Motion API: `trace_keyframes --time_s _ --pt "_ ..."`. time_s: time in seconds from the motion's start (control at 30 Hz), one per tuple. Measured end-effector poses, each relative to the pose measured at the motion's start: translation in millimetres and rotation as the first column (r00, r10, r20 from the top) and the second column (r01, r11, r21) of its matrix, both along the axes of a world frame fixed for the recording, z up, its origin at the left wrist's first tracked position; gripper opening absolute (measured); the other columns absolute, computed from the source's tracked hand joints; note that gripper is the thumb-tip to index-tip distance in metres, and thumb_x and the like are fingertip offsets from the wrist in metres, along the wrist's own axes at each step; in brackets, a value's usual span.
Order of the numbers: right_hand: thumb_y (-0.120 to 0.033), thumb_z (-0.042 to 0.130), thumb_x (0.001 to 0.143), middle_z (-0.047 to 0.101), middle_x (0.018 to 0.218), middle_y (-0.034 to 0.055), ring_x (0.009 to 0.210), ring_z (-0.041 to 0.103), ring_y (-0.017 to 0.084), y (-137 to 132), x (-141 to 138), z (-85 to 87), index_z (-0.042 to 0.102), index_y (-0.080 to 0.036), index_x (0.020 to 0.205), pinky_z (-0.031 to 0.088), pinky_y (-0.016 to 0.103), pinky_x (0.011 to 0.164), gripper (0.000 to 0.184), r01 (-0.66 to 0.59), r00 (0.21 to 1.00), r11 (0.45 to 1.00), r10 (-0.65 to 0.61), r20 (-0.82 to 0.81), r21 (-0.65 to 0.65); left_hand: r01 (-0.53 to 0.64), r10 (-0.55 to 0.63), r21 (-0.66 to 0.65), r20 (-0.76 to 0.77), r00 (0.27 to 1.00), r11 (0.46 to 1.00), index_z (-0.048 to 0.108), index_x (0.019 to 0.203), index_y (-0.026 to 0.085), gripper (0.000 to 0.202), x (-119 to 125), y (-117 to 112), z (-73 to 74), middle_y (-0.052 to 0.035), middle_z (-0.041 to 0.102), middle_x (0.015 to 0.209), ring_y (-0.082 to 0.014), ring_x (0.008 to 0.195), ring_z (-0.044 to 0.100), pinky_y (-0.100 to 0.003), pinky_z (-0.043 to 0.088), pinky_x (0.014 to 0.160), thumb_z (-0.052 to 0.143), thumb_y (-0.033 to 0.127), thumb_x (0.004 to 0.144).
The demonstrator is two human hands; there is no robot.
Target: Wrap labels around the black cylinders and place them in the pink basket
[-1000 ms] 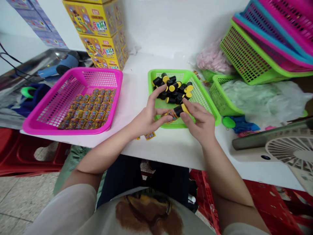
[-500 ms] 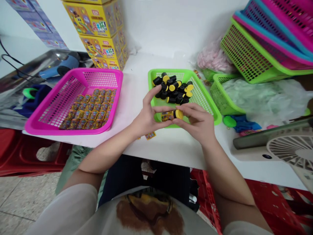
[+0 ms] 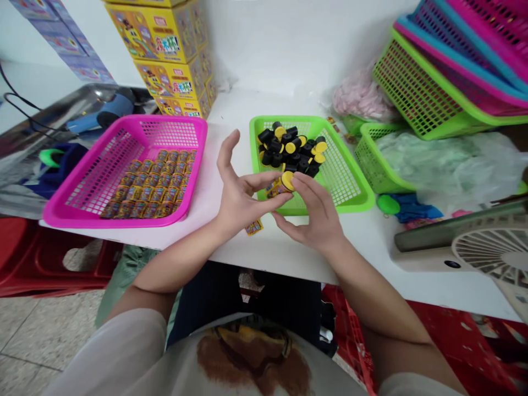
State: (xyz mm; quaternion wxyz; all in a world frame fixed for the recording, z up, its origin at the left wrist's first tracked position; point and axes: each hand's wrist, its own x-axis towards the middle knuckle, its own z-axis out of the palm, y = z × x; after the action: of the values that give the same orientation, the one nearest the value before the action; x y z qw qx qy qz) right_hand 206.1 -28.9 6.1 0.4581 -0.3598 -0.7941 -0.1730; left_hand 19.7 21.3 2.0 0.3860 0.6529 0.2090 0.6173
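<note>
My left hand [image 3: 241, 201] pinches a small tub [image 3: 280, 187] between thumb and fingers, its index finger raised. The tub has a yellow lid and a colourful printed label round its side, and is tilted, with the lid to the upper right. At the lid's edge rest the fingertips of my right hand [image 3: 311, 217]; its thumb is spread apart below, not gripping. Just behind, a green basket [image 3: 346, 170] holds a heap of black tubs with yellow lids [image 3: 291, 146]. A printed label sheet [image 3: 254, 227] lies on the table, partly hidden by my left hand.
On the left, a pink basket [image 3: 58, 212] holds rows of labelled tubs [image 3: 152, 187]. Yellow boxes [image 3: 173, 82] are stacked behind it. To the right stand stacked baskets [image 3: 421, 93], a basket of plastic bags [image 3: 445, 159] and a fan [image 3: 495, 242].
Both hands have moved slightly left with the tub, which has tilted so its lid points up more. My right thumb has come off the tub and spread away.
</note>
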Motion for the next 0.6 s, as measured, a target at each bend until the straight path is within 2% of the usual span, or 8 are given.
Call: trace_keyframes --time_s 0.07,0.13,0.2,0.27,0.33,0.4,0.5,0.6 --pt "-0.029 0.076 0.095 0.071 0.132 0.0112 0.120 0.072 0.029 0 -5 -5.3 0.033 -0.030 0.169 0.066 0.047 0.101 0.086 0.031 0.999 0.993 -0.029 -0.015 0.115 0.137 -0.138 -0.113 0.003 0.990 0.984 0.002 0.166 0.045 0.128 1 -5 3.6 -0.0068 0.072 0.139 -0.0170 0.098 0.081 -0.033 0.068 0.089 0.096 0.045 0.079" --pt "-0.031 0.077 0.095 0.070 0.125 0.0103 0.112 0.072 0.028 -3 -8 -8.0 0.038 -0.031 0.166 0.065 0.046 0.097 0.081 0.038 0.998 0.981 -0.028 -0.059 0.191 0.308 -0.313 -0.199 0.004 0.950 0.931 0.008 0.162 0.043 0.122 2 -9 6.0 -0.0003 0.077 0.117 -0.0137 0.088 0.079 -0.027 0.065 0.078 0.097 0.047 0.078" --pt "-0.039 0.076 0.097 0.069 0.124 0.0101 0.108 0.071 0.028 -8 -10 -8.3 0.042 -0.032 0.162 0.065 0.048 0.095 0.074 0.030 0.997 0.977 -0.013 -0.080 0.210 0.493 -0.514 -0.254 -0.017 0.858 0.832 0.017 0.156 0.042 0.106 1 -12 8.5 0.0053 0.074 0.101 -0.0102 0.075 0.075 -0.022 0.060 0.067 0.092 0.049 0.082" --pt "-0.046 0.071 0.100 0.069 0.122 0.0106 0.108 0.071 0.029 -13 -11 -7.2 0.047 -0.030 0.159 0.066 0.048 0.093 0.067 0.003 0.998 0.978 0.008 -0.054 0.206 0.642 -0.688 -0.304 -0.068 0.722 0.704 0.023 0.149 0.040 0.084 -2 -13 11.6 0.0101 0.067 0.086 -0.0081 0.064 0.069 -0.020 0.054 0.059 0.083 0.044 0.091" --pt "-0.046 0.065 0.104 0.069 0.119 0.0105 0.110 0.071 0.028 -16 -13 -6.3 0.050 -0.027 0.157 0.068 0.048 0.093 0.058 -0.021 1.000 0.978 0.022 -0.003 0.206 0.695 -0.762 -0.342 -0.119 0.636 0.633 0.025 0.144 0.038 0.071 -4 -15 14.6 0.0135 0.055 0.074 -0.0074 0.056 0.062 -0.020 0.050 0.054 0.076 0.035 0.095" --pt "-0.039 0.061 0.106 0.068 0.116 0.0094 0.111 0.071 0.026 -18 -15 -6.5 0.052 -0.028 0.157 0.069 0.046 0.094 0.053 -0.019 0.999 0.977 0.011 0.038 0.214 0.649 -0.715 -0.321 -0.163 0.680 0.690 0.025 0.143 0.037 0.072 -4 -17 15.8 0.0147 0.046 0.068 -0.0072 0.050 0.055 -0.020 0.043 0.049 0.075 0.028 0.092" --pt "-0.027 0.061 0.105 0.067 0.114 0.0076 0.112 0.071 0.024 -17 -18 -7.6 0.053 -0.028 0.156 0.069 0.046 0.099 0.051 -0.002 0.998 0.975 -0.013 0.064 0.224 0.479 -0.510 -0.186 -0.203 0.836 0.858 0.024 0.144 0.034 0.075 2 -20 13.3 0.0126 0.044 0.069 -0.0075 0.051 0.050 -0.021 0.035 0.047 0.075 0.026 0.089" --pt "-0.019 0.061 0.103 0.066 0.110 0.0061 0.109 0.071 0.022 -15 -21 -6.0 0.056 -0.027 0.153 0.069 0.044 0.101 0.051 -0.008 0.997 0.974 -0.009 0.072 0.227 0.345 -0.359 -0.100 -0.204 0.911 0.933 0.025 0.141 0.033 0.069 7 -25 9.4 0.0092 0.049 0.077 -0.0084 0.058 0.054 -0.021 0.038 0.051 0.072 0.027 0.091"
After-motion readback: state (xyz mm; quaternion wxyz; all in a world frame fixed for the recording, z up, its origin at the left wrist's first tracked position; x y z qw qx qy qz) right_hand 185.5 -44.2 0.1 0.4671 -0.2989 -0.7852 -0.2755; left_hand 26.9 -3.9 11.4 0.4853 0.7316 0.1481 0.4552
